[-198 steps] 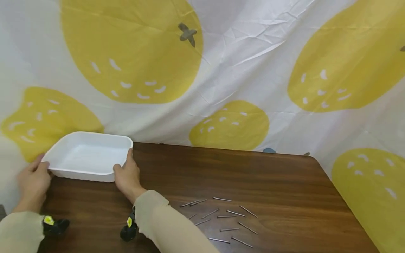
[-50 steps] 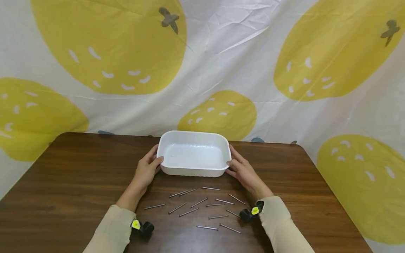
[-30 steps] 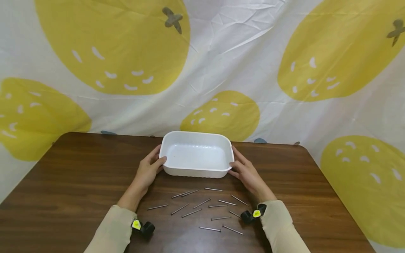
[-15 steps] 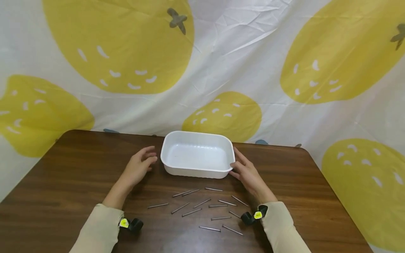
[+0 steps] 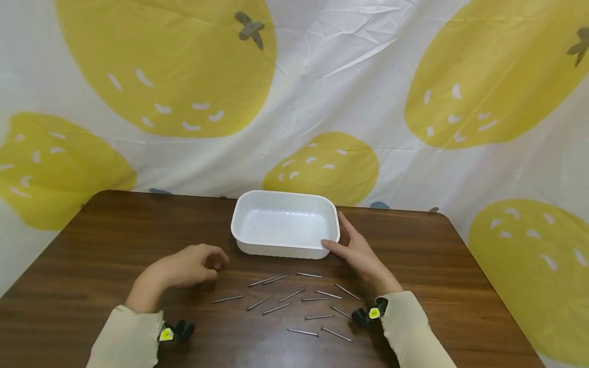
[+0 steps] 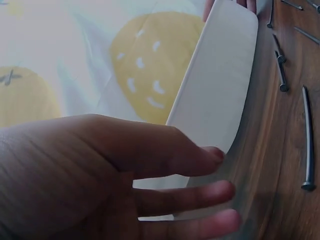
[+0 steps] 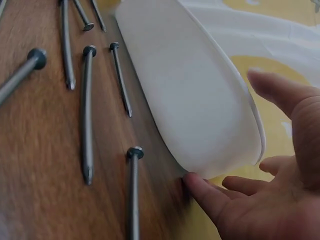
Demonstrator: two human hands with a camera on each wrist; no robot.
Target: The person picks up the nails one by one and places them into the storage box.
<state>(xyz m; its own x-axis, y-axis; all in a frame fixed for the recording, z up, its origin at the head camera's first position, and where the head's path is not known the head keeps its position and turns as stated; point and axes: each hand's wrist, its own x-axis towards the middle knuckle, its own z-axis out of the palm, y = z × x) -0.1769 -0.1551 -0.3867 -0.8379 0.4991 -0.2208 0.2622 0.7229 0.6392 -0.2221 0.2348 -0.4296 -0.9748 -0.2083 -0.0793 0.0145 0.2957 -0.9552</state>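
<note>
A white rectangular plastic tub (image 5: 276,251) with rounded corners sits near the table's back edge. My right hand (image 5: 363,258) is at its right end, thumb over the near corner in the head view. From the right wrist, the thumb (image 7: 275,90) stands off the rim, fingers spread loosely, with one fingertip at the tub's bottom corner. My left hand (image 5: 186,266) hovers left of the tub, holding nothing, fingers loosely bent. Several loose steel nails (image 5: 277,308) lie scattered in front of the tub, pointing various ways; one nail (image 6: 307,140) shows large in the left wrist view.
The dark wooden table (image 5: 92,245) has rounded back corners. Close behind it hangs a white cloth (image 5: 331,76) printed with yellow lemons. Black wrist cameras sit at both sleeve cuffs, the right camera (image 5: 361,318) overlapping a nail's end in the head view.
Earlier both hands gripped the tub at the table's left end, then brought it to the middle. Since then my left hand has let go and drawn back left; my right thumb has shifted inward.
</note>
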